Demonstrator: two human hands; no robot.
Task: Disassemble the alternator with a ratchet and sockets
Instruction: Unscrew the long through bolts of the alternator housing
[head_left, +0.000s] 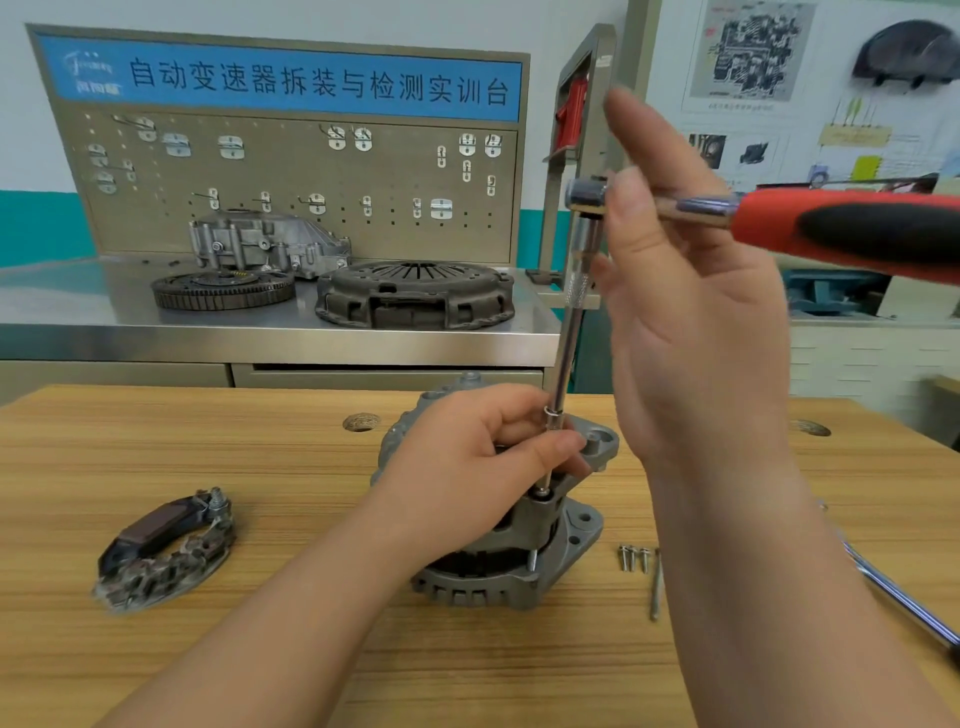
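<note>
Our left hand (483, 457) is pinching the bottom of the long bar (571, 322) with curled fingers, right where the bar is meeting the top of the alternator (519, 561). Our right hand (691, 291) is spreading wide with straight fingers and is touching the ratchet (852, 228) near its head. We are seeing the red and black handle sticking out to the right. The alternator is standing in the middle of the wooden desk (260, 649), under our left hand. Three small screws (632, 558) and one long bolt (656, 587) are lying just beside it on the right. A dark part (166, 551) is lying well to its left. Far behind, a clutch plate (415, 293) and a toothed ring (223, 291) are sitting on a steel desk (78, 322).
</note>
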